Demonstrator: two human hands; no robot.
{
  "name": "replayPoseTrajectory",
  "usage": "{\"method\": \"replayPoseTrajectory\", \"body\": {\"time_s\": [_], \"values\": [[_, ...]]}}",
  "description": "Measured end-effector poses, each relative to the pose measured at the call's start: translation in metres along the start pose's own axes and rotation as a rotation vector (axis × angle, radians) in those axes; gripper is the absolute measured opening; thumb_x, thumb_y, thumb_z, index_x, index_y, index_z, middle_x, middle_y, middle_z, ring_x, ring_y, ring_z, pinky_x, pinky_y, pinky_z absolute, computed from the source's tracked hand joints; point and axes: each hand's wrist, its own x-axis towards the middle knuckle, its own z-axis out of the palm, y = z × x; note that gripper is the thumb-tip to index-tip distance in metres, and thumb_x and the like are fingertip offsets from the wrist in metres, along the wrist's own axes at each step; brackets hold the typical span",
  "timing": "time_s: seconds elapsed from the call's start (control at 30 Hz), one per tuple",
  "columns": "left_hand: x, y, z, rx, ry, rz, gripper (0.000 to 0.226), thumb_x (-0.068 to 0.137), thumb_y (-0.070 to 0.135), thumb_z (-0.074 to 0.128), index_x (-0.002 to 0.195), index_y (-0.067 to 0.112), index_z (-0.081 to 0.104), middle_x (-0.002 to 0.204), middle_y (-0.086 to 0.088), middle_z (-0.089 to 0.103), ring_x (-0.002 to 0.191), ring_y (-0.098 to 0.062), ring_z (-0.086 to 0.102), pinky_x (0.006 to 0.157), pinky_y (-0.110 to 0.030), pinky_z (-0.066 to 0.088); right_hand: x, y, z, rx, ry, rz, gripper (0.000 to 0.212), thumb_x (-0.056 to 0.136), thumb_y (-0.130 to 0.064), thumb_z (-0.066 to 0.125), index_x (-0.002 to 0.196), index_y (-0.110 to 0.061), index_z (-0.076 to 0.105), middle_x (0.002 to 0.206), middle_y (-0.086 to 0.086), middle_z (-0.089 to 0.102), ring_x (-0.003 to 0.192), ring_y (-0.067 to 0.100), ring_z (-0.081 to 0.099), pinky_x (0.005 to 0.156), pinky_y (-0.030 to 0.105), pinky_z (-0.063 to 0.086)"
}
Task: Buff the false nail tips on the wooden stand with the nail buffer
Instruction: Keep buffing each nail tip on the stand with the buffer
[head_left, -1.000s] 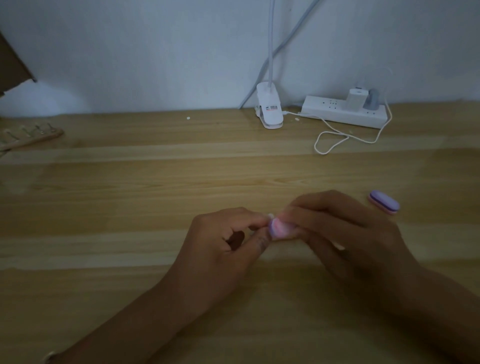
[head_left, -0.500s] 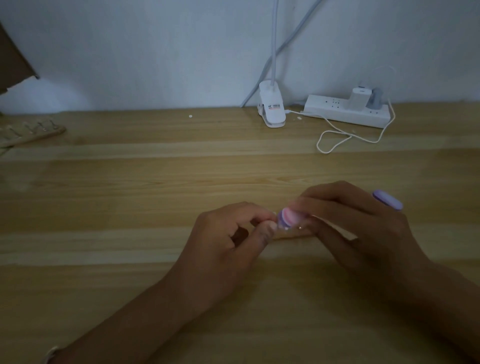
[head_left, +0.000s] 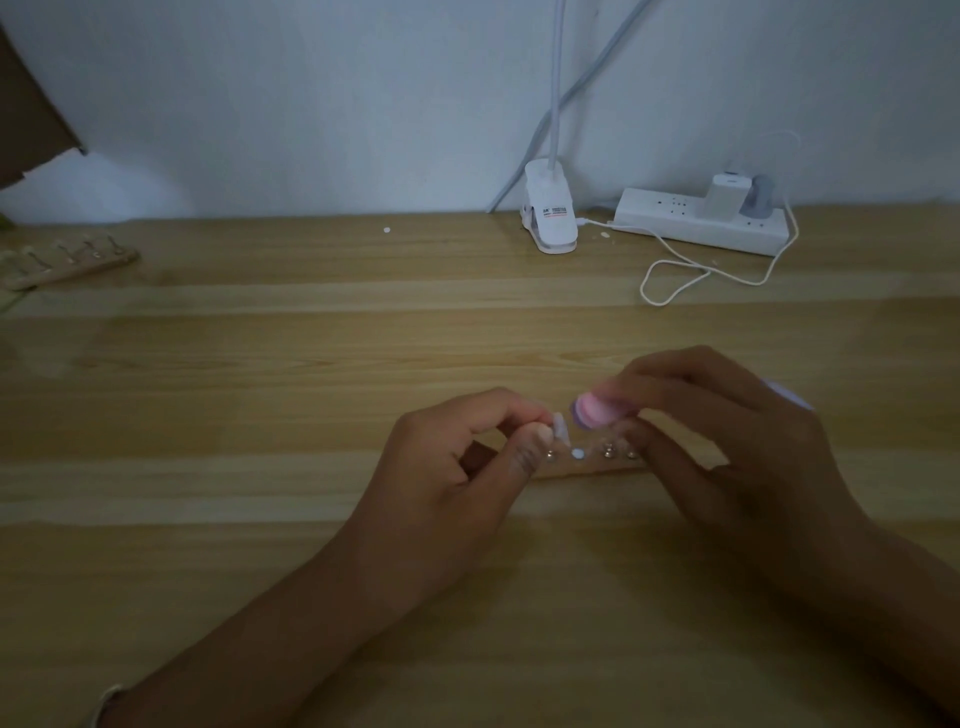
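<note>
**Brace the tip, keep the buffer strokes light**

Just below the centre of the frame, the left hand (head_left: 467, 467) pinches a small, pale, translucent false nail tip (head_left: 560, 428) between its curled thumb and forefinger. The thumb hides whether the tip sits on a holder or is lifted clear. The right hand (head_left: 727, 447) has its fingers closed round a small oval pink-and-lilac foam nail buffer (head_left: 595, 410). The buffer's rounded end is just beside the tip and blurred, so contact cannot be confirmed.

Beneath both hands a narrow light wooden stand (head_left: 587, 472) lies flat on the pale wooden tabletop (head_left: 260, 519). It shows a second small white tip (head_left: 576, 453) with bare metal holders (head_left: 608, 449) to that tip's right.

The step in hand looks like buffing this one tip. To do it well:

- The left pinch should sit low on the tip's sides, leaving the curved top free.
- The buffer's flat face, not its edge, should meet that top.
- Short, light strokes along the tip's length seem safest, since so thin a piece will likely flex or spring out under pressure.
- Resting the right hand's lower fingers on the stand or table would steady the stroke.
- The light is dim, so turning the tip toward the camera would help check for an even finish.

The main risk is knocking the neighbouring tip off the stand.
</note>
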Motion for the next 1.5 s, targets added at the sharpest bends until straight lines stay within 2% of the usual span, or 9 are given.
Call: {"method": "replayPoseTrajectory", "body": {"time_s": [0.2,0.4,0.57,0.8,0.93,1.1,1.23,1.33,1.5], "values": [[0.000,-0.003,0.001,0.069,-0.036,0.017,0.011,0.091,0.015,0.060,0.088,0.019,0.070,0.063,0.023,0.056,0.040,0.004,0.039,0.045,-0.004,0.025,-0.007,-0.012,0.006,0.133,-0.052,-0.113,0.022,0.102,-0.011,0.055,0.120,-0.016,0.067,0.110,0.005,0.064,0.100,0.015,0.063,0.087,0.022,0.046],[0.000,-0.005,0.003,0.160,-0.070,0.068,0.011,0.094,0.007,0.060,0.092,0.011,0.070,0.073,0.016,0.061,0.056,0.005,0.051,0.053,-0.003,0.031,-0.009,-0.010,0.007,0.131,-0.078,-0.100,0.027,0.096,-0.004,0.059,0.120,-0.013,0.068,0.111,0.006,0.064,0.094,0.018,0.065,0.083,0.027,0.049],[0.000,-0.004,0.002,0.186,-0.068,0.087,0.015,0.094,0.004,0.058,0.093,0.014,0.069,0.074,0.020,0.056,0.056,0.011,0.049,0.054,-0.001,0.029,0.000,-0.006,0.003,0.001,-0.063,-0.104,0.032,0.088,0.006,0.064,0.114,-0.012,0.071,0.104,0.007,0.067,0.096,0.010,0.061,0.093,0.005,0.035],[0.000,-0.005,0.002,0.168,-0.069,0.081,0.014,0.094,0.006,0.058,0.093,0.014,0.069,0.074,0.015,0.058,0.058,0.010,0.050,0.054,-0.002,0.031,-0.001,-0.008,0.001,0.065,-0.096,-0.078,0.026,0.091,0.001,0.065,0.112,-0.013,0.073,0.104,0.004,0.067,0.093,0.010,0.063,0.088,0.008,0.038],[0.000,-0.006,0.002,0.159,-0.075,0.071,0.015,0.093,0.006,0.056,0.095,0.008,0.071,0.081,0.013,0.064,0.067,0.011,0.056,0.059,-0.001,0.035,-0.004,-0.016,0.003,0.323,-0.125,-0.053,0.019,0.101,-0.045,0.054,0.104,-0.037,0.071,0.102,-0.026,0.063,0.098,-0.016,0.060,0.083,-0.001,0.042],[-0.001,-0.006,0.003,0.128,-0.080,0.050,0.015,0.093,0.003,0.060,0.090,0.015,0.070,0.071,0.020,0.057,0.054,0.011,0.051,0.052,0.000,0.029,-0.004,-0.010,0.003,0.070,-0.085,-0.069,0.026,0.092,-0.001,0.066,0.114,-0.014,0.072,0.105,0.006,0.067,0.095,0.011,0.064,0.088,0.013,0.043],[0.000,-0.005,0.003,0.111,-0.081,0.039,0.014,0.094,0.008,0.059,0.090,0.015,0.070,0.075,0.017,0.062,0.058,0.010,0.054,0.055,-0.001,0.033,-0.007,-0.012,0.004,0.279,-0.144,-0.011,0.015,0.098,-0.030,0.064,0.107,-0.030,0.076,0.104,-0.005,0.070,0.090,0.009,0.067,0.081,0.016,0.050],[0.000,-0.003,0.002,0.046,-0.074,0.009,0.022,0.095,0.012,0.058,0.082,0.029,0.065,0.073,0.015,0.062,0.058,0.008,0.054,0.054,-0.003,0.034,-0.001,0.005,-0.001,0.037,-0.009,0.038,0.026,0.092,0.001,0.069,0.109,-0.019,0.072,0.105,0.002,0.067,0.097,0.007,0.063,0.087,0.020,0.048],[0.000,0.000,0.003,-0.125,-0.144,-0.027,0.018,0.092,0.012,0.053,0.086,0.016,0.070,0.077,0.001,0.067,0.074,-0.004,0.060,0.065,-0.019,0.044,-0.011,-0.015,0.005,0.134,0.040,-0.148,0.025,0.095,-0.005,0.059,0.114,-0.020,0.064,0.111,-0.003,0.060,0.110,0.003,0.057,0.098,0.014,0.040]]}}
